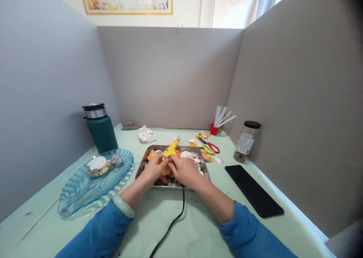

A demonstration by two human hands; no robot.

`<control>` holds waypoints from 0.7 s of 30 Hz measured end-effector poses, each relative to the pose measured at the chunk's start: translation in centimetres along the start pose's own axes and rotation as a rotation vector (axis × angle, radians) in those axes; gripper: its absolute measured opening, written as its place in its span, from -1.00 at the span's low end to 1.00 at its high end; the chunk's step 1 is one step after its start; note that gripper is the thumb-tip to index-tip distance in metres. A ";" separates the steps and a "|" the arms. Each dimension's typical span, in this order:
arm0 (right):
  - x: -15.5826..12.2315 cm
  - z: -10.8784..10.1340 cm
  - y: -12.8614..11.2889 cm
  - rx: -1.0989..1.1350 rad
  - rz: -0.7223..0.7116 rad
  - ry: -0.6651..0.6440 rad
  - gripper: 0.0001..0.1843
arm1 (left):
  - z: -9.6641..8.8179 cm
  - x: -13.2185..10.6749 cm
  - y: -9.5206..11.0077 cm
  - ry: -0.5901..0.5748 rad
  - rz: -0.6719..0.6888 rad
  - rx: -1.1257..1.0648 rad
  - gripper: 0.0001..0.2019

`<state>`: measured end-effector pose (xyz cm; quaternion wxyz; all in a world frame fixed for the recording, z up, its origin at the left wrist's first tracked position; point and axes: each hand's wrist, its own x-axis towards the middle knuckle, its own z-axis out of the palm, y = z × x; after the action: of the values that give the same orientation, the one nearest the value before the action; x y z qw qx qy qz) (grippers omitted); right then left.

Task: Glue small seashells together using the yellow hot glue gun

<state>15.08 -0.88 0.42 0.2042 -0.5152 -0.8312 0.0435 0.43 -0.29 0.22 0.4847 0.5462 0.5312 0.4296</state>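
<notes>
Both my hands meet over a metal tray (149,151) of shells and small stones in the middle of the table. My right hand (184,171) grips the handle of a yellow glue gun (170,149), whose nozzle points away from me. Its black cord (173,222) runs back toward me. My left hand (154,168) is closed beside the gun's handle, fingertips pinched together on something too small to make out. I wear blue sleeves and a pale green bangle (123,206) on the left wrist.
A blue glass shell-shaped dish (82,190) with shell pieces lies at left, a green flask (100,128) behind it. Scissors (209,147), a red cup of glue sticks (215,128), a jar (245,141) and a black phone (253,190) sit at right. Grey partitions wall three sides.
</notes>
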 end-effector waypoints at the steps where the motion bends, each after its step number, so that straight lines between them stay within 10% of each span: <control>1: 0.0 0.0 0.0 -0.003 0.000 -0.001 -0.72 | 0.0 0.0 -0.1 0.004 0.010 0.004 -0.70; 21: -0.1 -0.1 0.0 -0.027 -0.002 -0.028 -0.71 | -0.3 0.5 -0.9 -0.018 0.029 0.097 -0.77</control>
<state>15.13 -0.99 0.52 0.1855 -0.5167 -0.8349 0.0393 0.06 0.17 -0.67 0.4563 0.5806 0.5388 0.4054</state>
